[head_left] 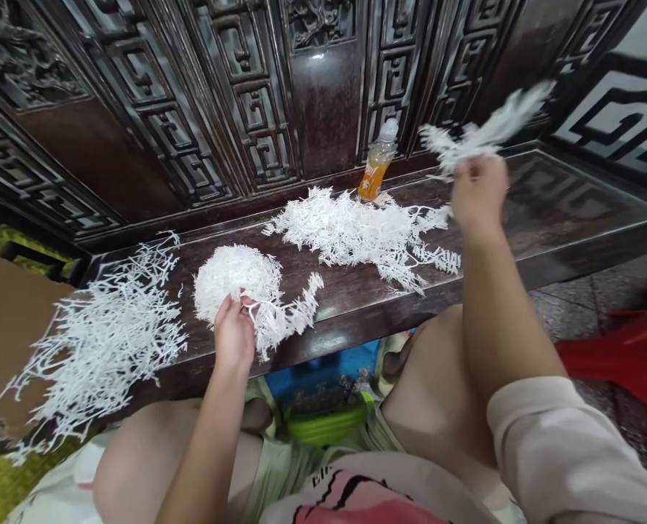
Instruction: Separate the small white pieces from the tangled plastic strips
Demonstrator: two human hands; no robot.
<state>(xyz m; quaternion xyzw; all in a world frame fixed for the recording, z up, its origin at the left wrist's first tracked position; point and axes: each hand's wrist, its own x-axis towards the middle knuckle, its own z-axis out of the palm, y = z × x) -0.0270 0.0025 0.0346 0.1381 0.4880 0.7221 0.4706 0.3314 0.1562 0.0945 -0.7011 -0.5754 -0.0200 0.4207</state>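
- Head view, left hand (234, 336): closed, pinching the stem end of a white branched sprig (287, 322) between the fingertips. The sprig extends to the right of the grip, over the front edge of the dark wooden bench (334, 309).
- Head view, right hand (482, 191): closed around a white feathery bunch (473, 142), raised above the bench. The bunch spreads to both sides beyond the fingers; its outline is blurred, and the number of pieces cannot be told.
- Head view, directly beyond the left grip: a rounded white mound (239, 275), its near edge at the fingertips.
- Head view, between the two grips and farther back: a wide white heap (350, 231) of bushy sprigs, lower than the right hand and to its left.
- Head view, left of the left grip: a loose pile (118, 327) of thin white branched pieces, with brown cardboard (12, 320) at its outer side.
- Head view, left of the right grip: an upright bottle (376, 169) with orange contents and a pale cap, just behind the wide heap.
- Head view, below and between both grips: a green container (326, 424) between the person's knees.
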